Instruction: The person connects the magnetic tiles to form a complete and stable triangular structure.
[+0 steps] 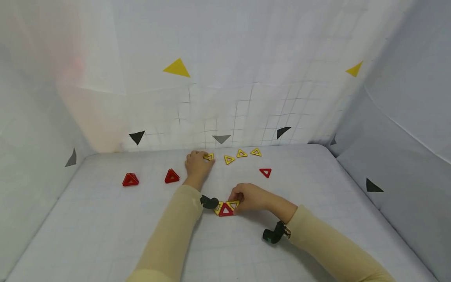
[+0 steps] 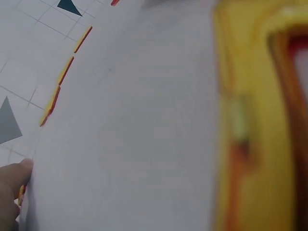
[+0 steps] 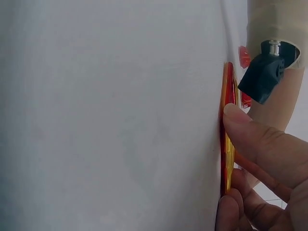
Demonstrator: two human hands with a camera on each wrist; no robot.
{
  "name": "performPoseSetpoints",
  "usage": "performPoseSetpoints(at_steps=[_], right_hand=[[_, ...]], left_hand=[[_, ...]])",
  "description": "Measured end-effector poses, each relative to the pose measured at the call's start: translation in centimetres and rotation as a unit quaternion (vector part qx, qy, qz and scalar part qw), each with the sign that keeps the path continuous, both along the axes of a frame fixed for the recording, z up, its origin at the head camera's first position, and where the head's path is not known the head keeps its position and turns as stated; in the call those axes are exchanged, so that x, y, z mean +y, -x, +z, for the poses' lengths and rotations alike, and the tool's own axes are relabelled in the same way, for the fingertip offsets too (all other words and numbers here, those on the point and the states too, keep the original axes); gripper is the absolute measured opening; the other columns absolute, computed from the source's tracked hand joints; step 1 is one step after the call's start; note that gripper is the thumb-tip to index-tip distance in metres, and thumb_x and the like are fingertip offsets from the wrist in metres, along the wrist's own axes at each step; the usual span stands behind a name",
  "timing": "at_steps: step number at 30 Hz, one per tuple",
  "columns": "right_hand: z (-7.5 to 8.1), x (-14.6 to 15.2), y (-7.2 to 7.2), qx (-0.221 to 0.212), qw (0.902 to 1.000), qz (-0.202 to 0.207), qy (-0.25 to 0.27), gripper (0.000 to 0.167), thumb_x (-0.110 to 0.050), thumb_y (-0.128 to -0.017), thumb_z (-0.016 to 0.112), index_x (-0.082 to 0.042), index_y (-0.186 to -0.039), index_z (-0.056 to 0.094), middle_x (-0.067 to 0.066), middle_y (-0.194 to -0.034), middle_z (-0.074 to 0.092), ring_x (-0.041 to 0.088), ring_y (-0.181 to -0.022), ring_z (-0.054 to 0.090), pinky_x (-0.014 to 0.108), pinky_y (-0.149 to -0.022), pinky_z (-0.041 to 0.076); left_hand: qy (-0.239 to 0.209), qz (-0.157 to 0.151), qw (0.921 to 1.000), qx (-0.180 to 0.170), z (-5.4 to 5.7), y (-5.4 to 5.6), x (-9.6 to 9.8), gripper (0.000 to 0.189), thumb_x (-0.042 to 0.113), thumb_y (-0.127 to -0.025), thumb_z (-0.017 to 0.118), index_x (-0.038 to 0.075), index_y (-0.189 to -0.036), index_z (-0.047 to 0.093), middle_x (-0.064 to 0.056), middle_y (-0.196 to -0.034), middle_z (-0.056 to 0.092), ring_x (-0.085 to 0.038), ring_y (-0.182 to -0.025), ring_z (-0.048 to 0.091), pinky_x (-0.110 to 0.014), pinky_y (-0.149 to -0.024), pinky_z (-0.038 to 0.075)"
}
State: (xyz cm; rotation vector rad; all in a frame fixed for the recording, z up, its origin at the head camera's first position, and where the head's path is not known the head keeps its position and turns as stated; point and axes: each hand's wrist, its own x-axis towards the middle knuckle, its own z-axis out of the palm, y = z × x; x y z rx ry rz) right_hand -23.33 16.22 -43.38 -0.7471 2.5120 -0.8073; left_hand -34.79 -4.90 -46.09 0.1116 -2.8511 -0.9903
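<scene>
My left hand (image 1: 198, 164) reaches to the far side of the table and pinches a yellow triangular tile (image 1: 210, 156). In the left wrist view its thumb (image 2: 21, 171) and fingers close around that tile's edge. Nearer to me, my right hand (image 1: 251, 197) grips the right end of a flat row of triangular tiles: a red triangle (image 1: 226, 210) between two yellow ones. In the right wrist view, my thumb (image 3: 236, 115) lies along the row's edge. A large blurred yellow tile edge (image 2: 255, 144) fills the right of the left wrist view. The left wrist camera partly covers the row's left yellow tile.
Three yellow triangles (image 1: 241, 153) lie along the back, right of my left hand. A single red triangle (image 1: 266, 172) lies nearer, to the right. Two piles of red triangles stand at left, one farther out (image 1: 130, 179) and one closer (image 1: 172, 176). White sheeting (image 1: 218, 105) rises behind.
</scene>
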Motion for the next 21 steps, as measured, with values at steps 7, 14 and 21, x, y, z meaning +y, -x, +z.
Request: performPoseSetpoints(at_steps=[7,14,21], right_hand=[[0.4,0.1,-0.2,-0.005,0.9999,-0.012,0.002,0.024,-0.021,-0.079,0.087,-0.024,-0.097,0.072,-0.010,-0.095,0.064,0.013,-0.088,0.058,0.032,-0.082,0.051],[0.2,0.0,-0.2,-0.008,0.9998,-0.017,0.003,0.024,-0.021,-0.078,0.088,-0.024,-0.096,0.073,-0.010,-0.093,0.064,0.013,-0.086,0.059,0.029,-0.080,0.051],[0.1,-0.2,-0.1,-0.006,0.9999,-0.012,-0.001,0.025,-0.021,-0.077,0.088,-0.025,-0.096,0.072,-0.011,-0.093,0.064,0.012,-0.086,0.058,0.029,-0.080,0.051]], left_hand=[[-0.049,-0.044,0.9978,-0.014,0.2,-0.4,-0.6,0.042,0.038,-0.089,0.076,0.013,-0.122,0.069,-0.009,-0.121,0.057,-0.029,-0.116,0.047,-0.045,-0.098,0.039],[-0.096,-0.110,0.9873,-0.062,0.4,-2.5,-1.8,0.042,0.038,-0.087,0.078,0.013,-0.119,0.069,-0.006,-0.111,0.061,-0.024,-0.104,0.053,-0.040,-0.092,0.046],[-0.084,-0.166,0.9782,-0.091,1.1,-6.1,-3.8,0.039,0.041,-0.085,0.079,0.016,-0.115,0.070,-0.002,-0.111,0.064,-0.022,-0.103,0.055,-0.040,-0.092,0.048]])
